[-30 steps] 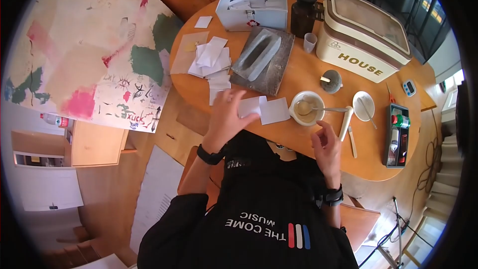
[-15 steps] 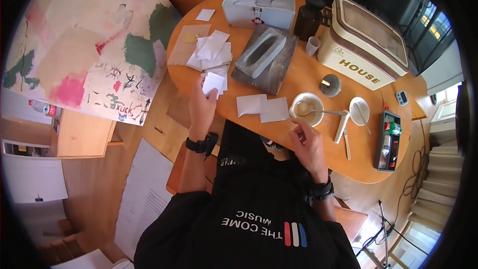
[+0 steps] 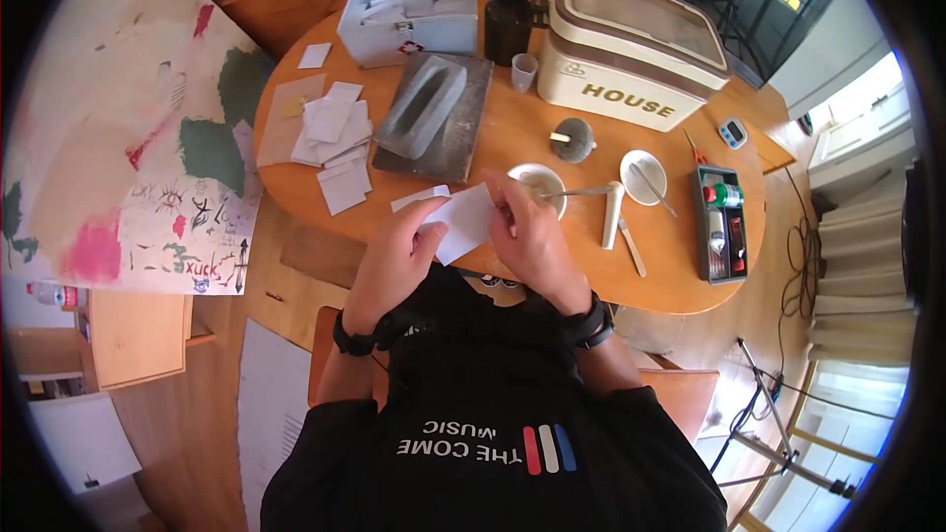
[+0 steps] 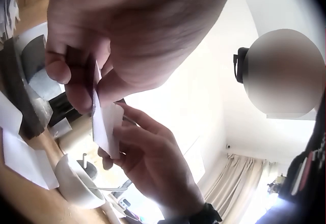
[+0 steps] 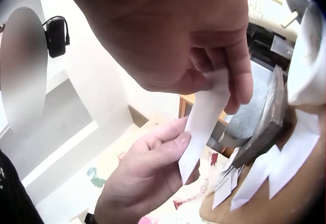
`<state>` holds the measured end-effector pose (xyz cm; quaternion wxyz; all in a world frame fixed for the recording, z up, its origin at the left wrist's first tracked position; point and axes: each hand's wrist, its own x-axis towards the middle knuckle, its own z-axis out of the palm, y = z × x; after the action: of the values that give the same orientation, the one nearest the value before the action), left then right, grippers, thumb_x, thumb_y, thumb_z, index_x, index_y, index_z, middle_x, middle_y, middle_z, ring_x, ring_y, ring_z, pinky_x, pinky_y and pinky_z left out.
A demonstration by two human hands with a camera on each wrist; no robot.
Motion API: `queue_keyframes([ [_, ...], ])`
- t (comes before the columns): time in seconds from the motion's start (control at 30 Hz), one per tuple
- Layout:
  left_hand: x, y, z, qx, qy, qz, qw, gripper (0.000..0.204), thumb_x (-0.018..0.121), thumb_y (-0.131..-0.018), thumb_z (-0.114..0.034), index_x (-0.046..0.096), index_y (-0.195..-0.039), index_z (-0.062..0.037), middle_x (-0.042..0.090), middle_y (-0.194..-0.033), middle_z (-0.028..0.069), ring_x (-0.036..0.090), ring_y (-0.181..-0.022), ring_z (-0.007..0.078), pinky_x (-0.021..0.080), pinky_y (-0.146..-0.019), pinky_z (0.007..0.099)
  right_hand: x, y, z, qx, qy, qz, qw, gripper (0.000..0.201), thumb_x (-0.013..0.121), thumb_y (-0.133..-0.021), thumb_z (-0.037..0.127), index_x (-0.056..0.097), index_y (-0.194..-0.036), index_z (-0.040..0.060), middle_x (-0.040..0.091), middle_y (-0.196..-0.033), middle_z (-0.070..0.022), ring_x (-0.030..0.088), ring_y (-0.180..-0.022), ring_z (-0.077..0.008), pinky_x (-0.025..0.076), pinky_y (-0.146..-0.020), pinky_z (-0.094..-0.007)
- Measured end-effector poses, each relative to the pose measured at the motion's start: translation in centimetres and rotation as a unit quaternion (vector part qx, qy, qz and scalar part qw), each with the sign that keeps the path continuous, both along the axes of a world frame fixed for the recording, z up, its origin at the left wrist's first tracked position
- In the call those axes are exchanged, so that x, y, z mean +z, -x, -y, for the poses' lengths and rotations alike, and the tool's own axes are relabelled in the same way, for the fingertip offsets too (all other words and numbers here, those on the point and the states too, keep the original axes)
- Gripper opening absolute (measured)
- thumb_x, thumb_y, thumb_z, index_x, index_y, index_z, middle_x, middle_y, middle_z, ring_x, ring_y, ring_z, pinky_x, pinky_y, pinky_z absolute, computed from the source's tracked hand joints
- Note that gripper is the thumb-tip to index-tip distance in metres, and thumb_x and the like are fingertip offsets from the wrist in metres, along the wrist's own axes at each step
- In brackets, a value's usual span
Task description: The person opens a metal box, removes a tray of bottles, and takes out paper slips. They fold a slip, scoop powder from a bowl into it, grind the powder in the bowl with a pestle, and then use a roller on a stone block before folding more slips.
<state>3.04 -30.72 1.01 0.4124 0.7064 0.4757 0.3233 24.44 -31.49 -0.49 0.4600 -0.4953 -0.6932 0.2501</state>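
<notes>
Both hands hold a small white paper packet above the table's near edge. My left hand pinches one side between thumb and fingers, while my right hand grips the other. In the right wrist view the packet looks like a flat, narrow strip between the two hands. Beyond the hands, more white paper lies on the table, partly covered by them. A white bowl with a spoon in it stands just past my right hand, which hides part of its rim.
White packets are piled at the left. Behind stand a boat-shaped grey trough on a dark board, a white metal box, a dark jar and a cream HOUSE box. A second bowl and grey tray sit right.
My left hand took a white packet from the left pile and carried it right. My right hand came over and now grips it too. The head view has shifted.
</notes>
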Motion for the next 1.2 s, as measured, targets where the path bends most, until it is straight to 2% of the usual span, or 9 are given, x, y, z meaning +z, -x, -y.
queue_keyframes([
  [0.07,0.1,-0.6,-0.3,-0.025,0.042,0.001,0.999,0.034,0.065,-0.101,-0.009,0.065,-0.133,0.0014,0.073,-0.103,0.0120,0.064,-0.078,0.0132,0.051,-0.072,0.0286,-0.5,-1.6,0.8,0.004,0.084,-0.056,0.995,0.049,0.064,-0.090,-0.005,0.057,-0.138,0.0003,0.070,-0.087,-0.0145,0.071,-0.075,-0.0293,0.056,-0.068,-0.0392],
  [0.13,0.0,-1.3,-0.3,-0.078,0.019,-0.011,0.997,0.032,0.064,-0.101,-0.008,0.064,-0.131,0.0030,0.072,-0.104,0.0165,0.067,-0.082,0.0221,0.053,-0.076,0.0331,-1.1,-2.6,1.9,0.021,0.201,-0.140,0.969,0.047,0.064,-0.092,-0.003,0.057,-0.138,-0.0004,0.071,-0.091,-0.0103,0.072,-0.078,-0.0188,0.056,-0.066,-0.0359],
  [0.17,0.0,-1.6,-0.4,-0.103,0.007,-0.018,0.994,0.031,0.063,-0.101,-0.007,0.063,-0.130,0.0038,0.072,-0.105,0.0187,0.069,-0.084,0.0265,0.054,-0.077,0.0354,-1.7,-3.0,2.6,0.031,0.234,-0.216,0.947,0.039,0.063,-0.096,-0.005,0.060,-0.135,-0.0032,0.071,-0.098,-0.0055,0.067,-0.080,-0.0100,0.056,-0.064,-0.0249],
  [0.27,-0.6,-2.4,-0.5,-0.146,0.027,-0.003,0.989,0.031,0.063,-0.101,-0.008,0.064,-0.130,0.0028,0.072,-0.106,0.0178,0.069,-0.086,0.0269,0.054,-0.078,0.0350,-1.9,-4.0,3.7,0.054,0.310,-0.392,0.864,0.039,0.064,-0.097,-0.003,0.058,-0.136,-0.0041,0.070,-0.103,-0.0065,0.069,-0.085,-0.0107,0.059,-0.062,-0.0266],
  [0.5,-0.9,-3.7,-0.7,-0.172,0.025,-0.042,0.984,0.032,0.062,-0.102,-0.010,0.064,-0.131,0.0016,0.071,-0.106,0.0158,0.068,-0.087,0.0255,0.053,-0.080,0.0349,-2.7,-5.3,4.1,0.099,0.322,-0.396,0.854,0.037,0.063,-0.098,-0.004,0.059,-0.135,-0.0049,0.071,-0.106,-0.0090,0.071,-0.088,-0.0135,0.062,-0.065,-0.0264],
  [0.6,-1.2,-3.4,-1.6,-0.198,0.082,0.000,0.977,0.032,0.060,-0.103,-0.007,0.063,-0.134,0.0039,0.071,-0.116,0.0129,0.067,-0.101,0.0167,0.054,-0.089,0.0310,-2.7,-5.5,3.9,0.114,0.326,-0.412,0.843,0.038,0.062,-0.098,-0.005,0.059,-0.135,-0.0047,0.070,-0.104,-0.0088,0.071,-0.086,-0.0138,0.062,-0.064,-0.0269],
  [0.7,-1.1,-3.6,-1.6,-0.214,0.110,0.018,0.970,0.033,0.060,-0.104,-0.007,0.063,-0.135,0.0037,0.071,-0.117,0.0114,0.066,-0.102,0.0156,0.054,-0.091,0.0311,-2.3,-5.5,3.9,0.127,0.329,-0.411,0.841,0.040,0.060,-0.096,-0.006,0.057,-0.136,-0.0046,0.071,-0.106,-0.0099,0.071,-0.085,-0.0142,0.062,-0.065,-0.0276],
  [0.97,0.0,-4.0,-1.1,-0.214,0.086,-0.069,0.971,0.033,0.059,-0.102,-0.004,0.062,-0.135,0.0037,0.068,-0.107,0.0130,0.067,-0.099,0.0193,0.053,-0.087,0.0319,-2.7,-5.4,4.3,0.117,0.340,-0.425,0.831,0.043,0.059,-0.093,-0.009,0.057,-0.136,-0.0037,0.072,-0.112,-0.0101,0.071,-0.086,-0.0127,0.060,-0.066,-0.0265],
  [1.2,0.8,-4.0,-0.5,-0.240,0.052,-0.077,0.966,0.048,0.073,-0.093,-0.009,0.058,-0.137,0.0026,0.063,-0.117,0.0128,0.065,-0.101,0.0254,0.053,-0.087,0.0350,-4.3,-4.5,4.8,0.092,0.299,-0.388,0.867,0.045,0.061,-0.092,-0.008,0.059,-0.136,0.0008,0.069,-0.094,-0.0013,0.062,-0.080,-0.0048,0.050,-0.069,-0.0229],
])
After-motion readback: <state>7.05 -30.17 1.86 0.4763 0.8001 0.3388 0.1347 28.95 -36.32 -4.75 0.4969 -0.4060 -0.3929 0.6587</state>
